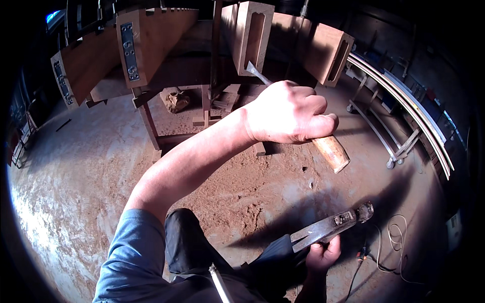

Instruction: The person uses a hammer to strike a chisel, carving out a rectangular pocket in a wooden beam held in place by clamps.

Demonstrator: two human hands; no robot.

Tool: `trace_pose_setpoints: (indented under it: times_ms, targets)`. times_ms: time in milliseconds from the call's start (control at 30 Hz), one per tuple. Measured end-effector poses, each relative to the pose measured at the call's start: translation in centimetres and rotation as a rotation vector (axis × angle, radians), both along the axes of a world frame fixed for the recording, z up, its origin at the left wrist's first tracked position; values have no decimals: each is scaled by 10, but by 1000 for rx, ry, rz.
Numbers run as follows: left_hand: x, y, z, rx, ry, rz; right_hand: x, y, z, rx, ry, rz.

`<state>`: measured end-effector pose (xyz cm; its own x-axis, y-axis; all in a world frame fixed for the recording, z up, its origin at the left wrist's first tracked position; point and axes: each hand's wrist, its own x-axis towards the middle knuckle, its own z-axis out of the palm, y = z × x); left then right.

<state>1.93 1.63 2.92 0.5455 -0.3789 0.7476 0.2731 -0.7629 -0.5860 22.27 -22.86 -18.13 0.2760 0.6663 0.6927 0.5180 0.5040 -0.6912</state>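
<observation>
My left hand (290, 112) is wrapped round a chisel (333, 154), its wooden handle sticking out below my fist. The chisel's metal blade points up and left, with its tip at the lower end of a long slot cut into the end face of a wooden beam (243, 38). Lower down at the right, my right hand (323, 256) grips a claw hammer (328, 230) close under its head. The hammer is apart from the chisel, and its handle is mostly hidden.
Another slotted beam (326, 50) is to the right; beams with metal end plates (130, 50) stand at the left. Wood scraps (230, 98) and sawdust (227, 187) lie below. A wheeled rack (376, 131) with long boards and a cable (399, 242) are at the right. A cigarette (220, 283) juts in from below.
</observation>
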Motion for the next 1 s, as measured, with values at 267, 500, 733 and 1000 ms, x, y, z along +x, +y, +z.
trace_pose_setpoints:
  times_ms: [267, 500, 733, 1000]
  targets:
    - [-2, 3, 1, 8, -2, 21, -2, -3, 5, -96, 30, 48]
    - [-4, 5, 0, 15, -19, 23, 0, 0, 0, -114, 81, 80]
    - [-10, -3, 9, -55, -41, 17, -5, 11, 14, -40, 53, 29]
    - [-13, -3, 11, -19, -80, -25, -8, 40, 39, 167, -63, 61]
